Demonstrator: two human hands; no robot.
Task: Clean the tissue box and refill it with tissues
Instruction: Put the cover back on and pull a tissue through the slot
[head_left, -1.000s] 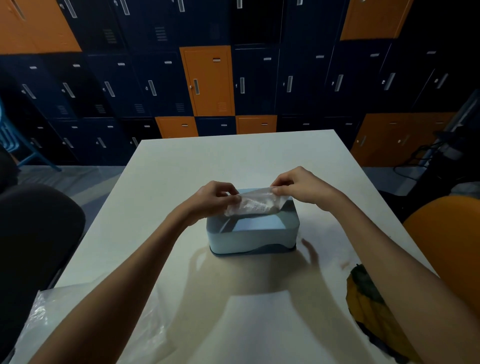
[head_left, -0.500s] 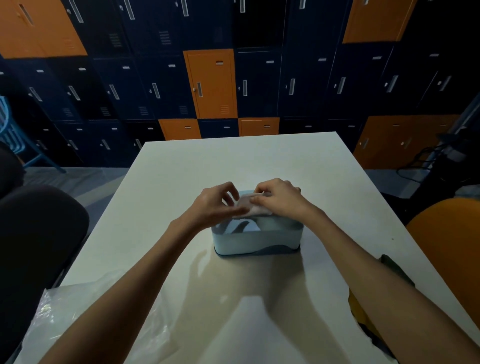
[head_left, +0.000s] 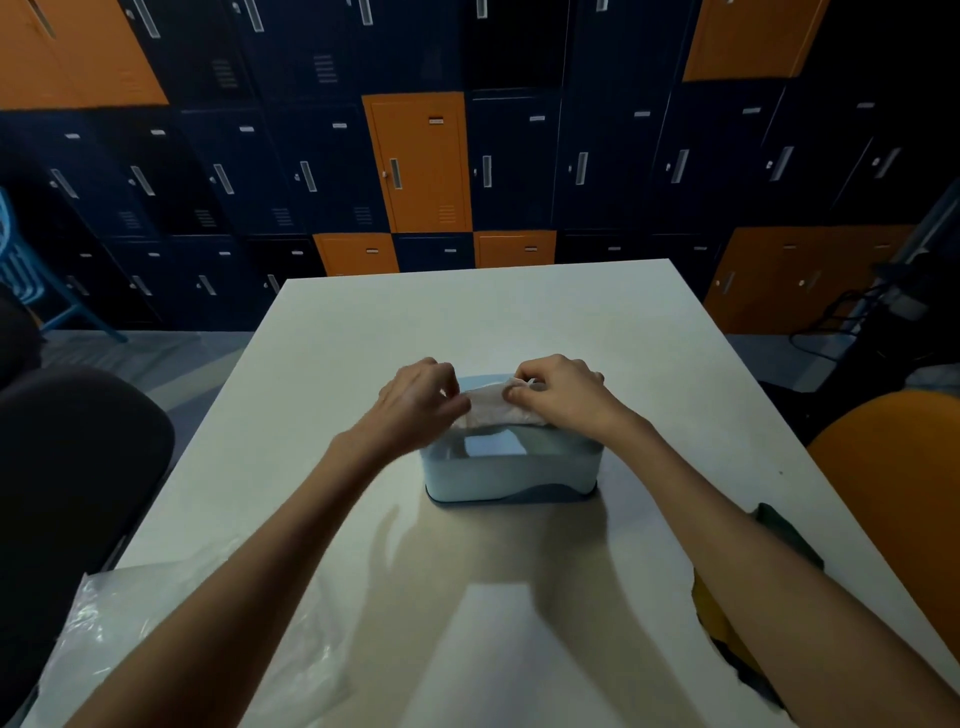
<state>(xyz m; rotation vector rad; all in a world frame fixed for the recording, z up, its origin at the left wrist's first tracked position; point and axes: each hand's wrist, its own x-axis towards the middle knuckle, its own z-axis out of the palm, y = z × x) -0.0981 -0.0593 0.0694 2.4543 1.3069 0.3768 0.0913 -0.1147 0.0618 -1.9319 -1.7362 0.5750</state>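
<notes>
Behind both hands (head_left: 415, 397), tissue wad (head_left: 493, 410) half-hidden

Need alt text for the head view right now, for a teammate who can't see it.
Both hands, left hand and right hand, pinch a crumpled tissue over the open top of a pale blue tissue box on a white table. A clear plastic bag lies near left; lockers stand behind.

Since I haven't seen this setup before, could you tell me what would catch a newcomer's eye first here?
Both hands meet at the table's centre: the left hand and right hand pinch a crumpled white tissue over the open pale-blue tissue box. Behind, an orange locker door stands out among dark ones. A clear plastic bag lies at the near left corner.
</notes>
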